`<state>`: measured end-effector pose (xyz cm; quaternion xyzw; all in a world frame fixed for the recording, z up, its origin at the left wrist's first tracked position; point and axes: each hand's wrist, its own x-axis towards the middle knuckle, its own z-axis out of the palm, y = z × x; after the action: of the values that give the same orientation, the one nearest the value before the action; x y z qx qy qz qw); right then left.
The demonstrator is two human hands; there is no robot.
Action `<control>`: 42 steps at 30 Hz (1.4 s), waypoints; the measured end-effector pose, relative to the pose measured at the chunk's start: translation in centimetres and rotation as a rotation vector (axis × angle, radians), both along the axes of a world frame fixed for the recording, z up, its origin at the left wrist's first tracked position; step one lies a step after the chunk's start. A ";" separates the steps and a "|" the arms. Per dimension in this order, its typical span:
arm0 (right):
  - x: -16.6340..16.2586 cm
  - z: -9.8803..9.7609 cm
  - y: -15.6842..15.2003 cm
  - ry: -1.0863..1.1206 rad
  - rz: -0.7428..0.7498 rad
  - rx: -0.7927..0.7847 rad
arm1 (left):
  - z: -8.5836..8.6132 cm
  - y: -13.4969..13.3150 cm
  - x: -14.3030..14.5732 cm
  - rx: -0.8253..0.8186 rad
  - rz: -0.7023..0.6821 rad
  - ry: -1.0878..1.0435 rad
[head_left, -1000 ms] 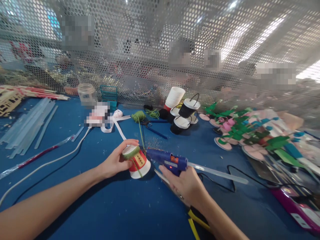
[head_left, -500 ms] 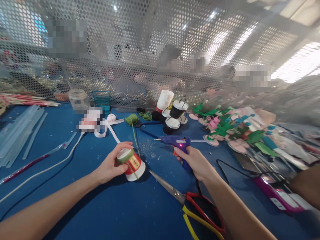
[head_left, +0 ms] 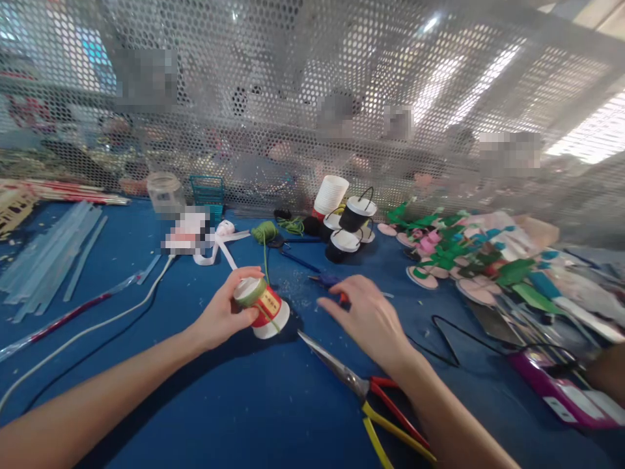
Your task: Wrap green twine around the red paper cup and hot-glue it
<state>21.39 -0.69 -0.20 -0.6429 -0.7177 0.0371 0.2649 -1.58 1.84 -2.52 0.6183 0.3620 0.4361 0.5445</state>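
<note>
Left hand (head_left: pixel 225 309) gripping cup (head_left: pixel 268 305), right hand (head_left: pixel 371 319) arched

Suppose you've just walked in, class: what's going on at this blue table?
A person's left hand holds a red-and-white cup with green yarn around its narrow end. The right hand, thumb spread from the fingers, is at the blue glue gun and hides much of it; whether they touch is unclear. Scissors lie on the table.
</note>
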 end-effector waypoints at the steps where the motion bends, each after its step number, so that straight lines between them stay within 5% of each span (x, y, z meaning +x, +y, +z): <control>1: -1.3 0.2 -0.6 0.040 0.188 0.040 | 0.2 0.0 0.1 -0.020 0.017 0.011; 3: -3.7 0.1 -1.5 0.086 0.374 0.120 | 0.5 -0.2 0.3 -0.059 0.023 0.034; 10: -6.2 -0.8 -2.0 0.175 0.360 0.132 | 0.9 -0.5 0.6 -0.034 0.016 0.111; 17: -5.0 0.0 -2.2 0.600 0.288 -0.322 | 0.8 -0.5 0.4 -0.087 -0.096 0.161; 24: -3.9 0.7 -1.7 0.268 0.329 0.002 | 0.5 -0.6 0.3 -0.063 -0.245 0.169; 31: -4.3 1.2 -2.1 0.268 0.356 0.135 | 0.7 -0.8 0.2 -0.079 -0.299 0.131; 42: -4.2 0.2 -1.5 0.418 0.282 -0.080 | 1.1 -1.1 0.2 -0.229 -0.384 0.004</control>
<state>17.22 -2.14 -0.02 -0.5250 -0.7278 0.2338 0.3741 -1.36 0.71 -1.43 0.6109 0.2860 0.2793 0.6834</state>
